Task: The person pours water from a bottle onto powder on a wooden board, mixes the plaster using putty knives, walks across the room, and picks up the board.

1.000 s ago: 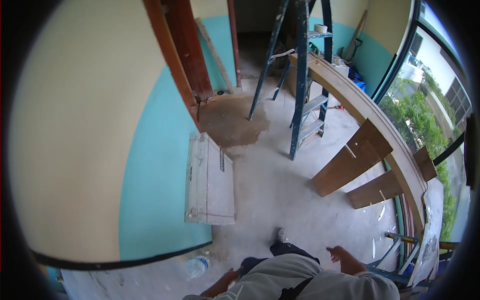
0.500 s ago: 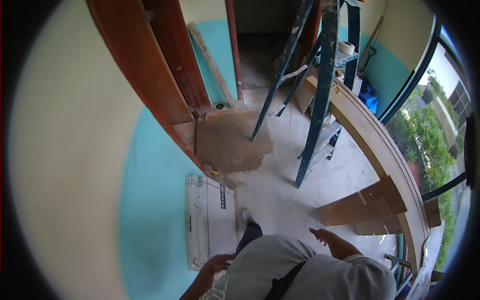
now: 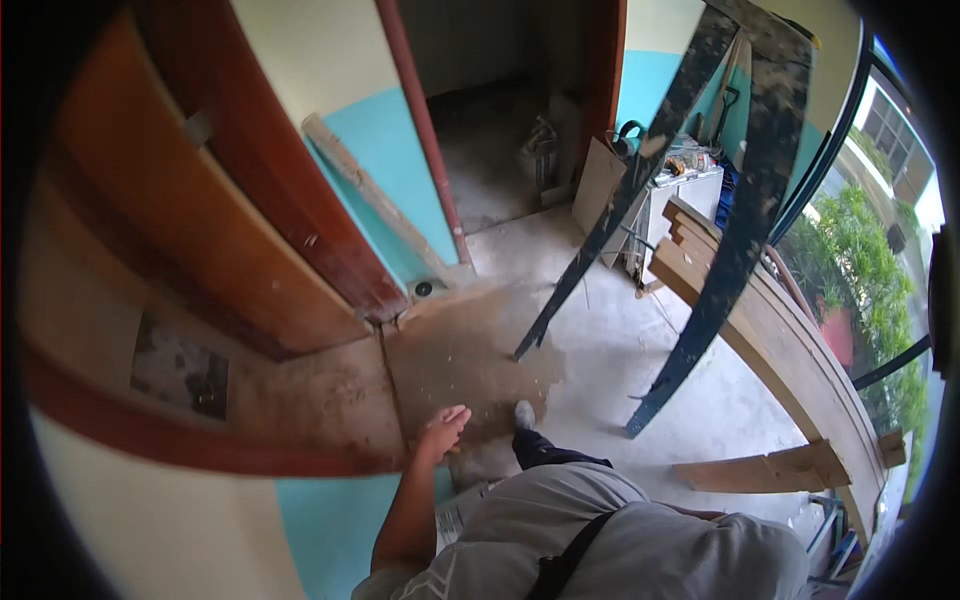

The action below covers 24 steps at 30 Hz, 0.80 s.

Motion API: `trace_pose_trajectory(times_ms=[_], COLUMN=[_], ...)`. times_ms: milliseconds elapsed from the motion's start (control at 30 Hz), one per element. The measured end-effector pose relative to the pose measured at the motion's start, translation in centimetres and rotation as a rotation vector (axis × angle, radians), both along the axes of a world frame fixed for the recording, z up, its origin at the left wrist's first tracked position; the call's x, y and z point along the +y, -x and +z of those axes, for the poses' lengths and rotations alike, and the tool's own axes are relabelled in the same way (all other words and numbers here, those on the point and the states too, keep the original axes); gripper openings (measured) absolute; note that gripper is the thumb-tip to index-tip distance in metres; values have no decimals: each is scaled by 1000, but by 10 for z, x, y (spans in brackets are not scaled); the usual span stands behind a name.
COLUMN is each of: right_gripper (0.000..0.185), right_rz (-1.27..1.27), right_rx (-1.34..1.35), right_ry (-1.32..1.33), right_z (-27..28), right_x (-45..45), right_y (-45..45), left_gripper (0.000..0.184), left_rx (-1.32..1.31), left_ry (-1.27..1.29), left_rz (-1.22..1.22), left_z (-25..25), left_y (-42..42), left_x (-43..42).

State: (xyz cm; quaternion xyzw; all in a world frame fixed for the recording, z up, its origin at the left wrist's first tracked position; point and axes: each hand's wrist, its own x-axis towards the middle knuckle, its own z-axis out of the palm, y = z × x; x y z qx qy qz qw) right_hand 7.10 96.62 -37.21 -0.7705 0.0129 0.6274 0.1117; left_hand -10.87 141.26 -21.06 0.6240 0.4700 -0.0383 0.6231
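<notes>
My left hand point(image 3: 445, 432) is out in front of my body, above the concrete floor, beside the doorway on the left. Its fingers are partly bent and slightly apart, and I see nothing in them. The damp brown patch point(image 3: 470, 370) on the floor lies just beyond this hand. My right hand is out of view, hidden behind my grey shirt. One foot point(image 3: 524, 415) is forward on the edge of the patch. Ahead to the right, a dark, paint-spotted stepladder point(image 3: 735, 240) stands with its legs spread.
Long wooden boards point(image 3: 780, 350) run along the window side, with a shorter board point(image 3: 765, 470) jutting out low. A wooden plank point(image 3: 380, 200) leans on the turquoise wall. An open wooden door point(image 3: 200, 190) is at left. A white cabinet point(image 3: 690, 195) holding tools stands behind the ladder.
I have moved forward towards the doorway and the ladder. My left hand has swung from beside my hip to the front, while my right hand has gone out of view. The white box is mostly covered now.
</notes>
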Motion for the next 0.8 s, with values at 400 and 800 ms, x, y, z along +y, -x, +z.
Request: trace_pose_trajectory(times_ms=[400,800], right_gripper=[57,46], right_rz=[-120,47], right_rx=[-78,-115], right_ry=[-118,-239], right_z=[34,-15], right_x=[279,418], right_y=[-151,-186], left_gripper=[67,62], left_rx=[586,500], left_ry=[-162,-389], left_rz=[-675,-933], left_z=[-167,-103], left_y=[-30,-399], left_x=[217,590])
